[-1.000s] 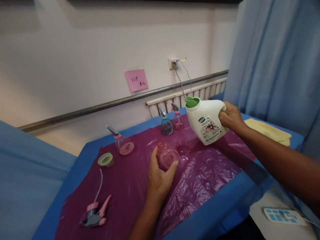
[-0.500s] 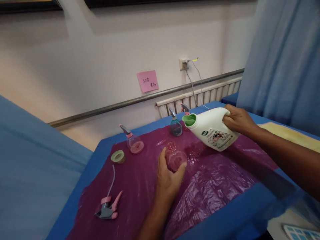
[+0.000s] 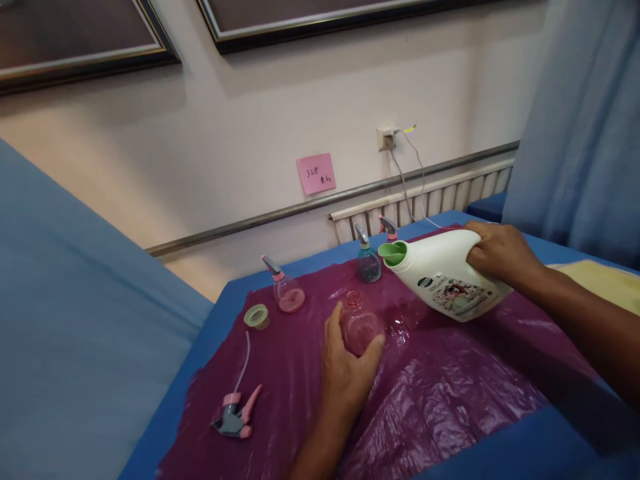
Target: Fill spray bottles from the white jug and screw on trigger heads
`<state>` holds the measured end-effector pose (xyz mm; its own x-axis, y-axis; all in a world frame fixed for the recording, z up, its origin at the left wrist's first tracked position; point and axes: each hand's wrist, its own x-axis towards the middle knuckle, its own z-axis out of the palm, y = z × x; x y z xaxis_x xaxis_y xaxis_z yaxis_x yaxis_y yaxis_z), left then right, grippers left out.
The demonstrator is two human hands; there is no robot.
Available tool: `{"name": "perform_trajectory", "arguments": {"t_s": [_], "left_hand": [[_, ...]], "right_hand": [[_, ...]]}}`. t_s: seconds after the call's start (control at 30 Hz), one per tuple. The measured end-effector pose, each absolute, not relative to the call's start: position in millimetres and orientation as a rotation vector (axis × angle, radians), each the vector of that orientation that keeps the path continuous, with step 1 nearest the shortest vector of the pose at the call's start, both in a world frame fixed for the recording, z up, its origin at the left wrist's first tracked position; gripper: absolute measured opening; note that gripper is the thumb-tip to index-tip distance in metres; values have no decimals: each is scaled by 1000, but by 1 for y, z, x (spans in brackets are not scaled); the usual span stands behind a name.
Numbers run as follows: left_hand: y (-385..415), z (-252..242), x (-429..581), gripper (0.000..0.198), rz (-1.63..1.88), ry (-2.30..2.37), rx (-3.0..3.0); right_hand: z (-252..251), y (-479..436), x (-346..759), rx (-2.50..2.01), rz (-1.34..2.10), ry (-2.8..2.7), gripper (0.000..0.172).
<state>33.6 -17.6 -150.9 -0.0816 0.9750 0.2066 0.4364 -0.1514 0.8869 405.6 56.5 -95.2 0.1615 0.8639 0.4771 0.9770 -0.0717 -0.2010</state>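
The step in hand looks like lining up a pour. The left hand (image 3: 350,373) curls thumb and fingers around an open pink spray bottle (image 3: 361,331); the right hand (image 3: 501,252) clasps a white plastic jug (image 3: 447,273), tilted leftward — its green spout (image 3: 393,253) beyond the left hand, apart from the bottle's mouth (image 3: 353,299). The next move seems to call for spout over mouth, bottle steady. Against 1.0 s ago, the jug tips further — spout lower, nearer the bottle.
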Motion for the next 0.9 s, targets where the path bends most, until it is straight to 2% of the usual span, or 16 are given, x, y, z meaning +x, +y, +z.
{"name": "perform_trajectory", "arguments": {"t_s": [0.27,0.5,0.9], "left_hand": [[-20,-145,33,95,1255,1548,1578],[-14,-138,22,92,1343,1515,1462],[-5,-124,8,88,1408,1511,1439]], "right_hand": [[-91,56,389,-2093,-450,-1753,34],[-84,53,379,-2114,-445,-1773,36],[-77,50,369,-2129,-418,-1789,29]]}}
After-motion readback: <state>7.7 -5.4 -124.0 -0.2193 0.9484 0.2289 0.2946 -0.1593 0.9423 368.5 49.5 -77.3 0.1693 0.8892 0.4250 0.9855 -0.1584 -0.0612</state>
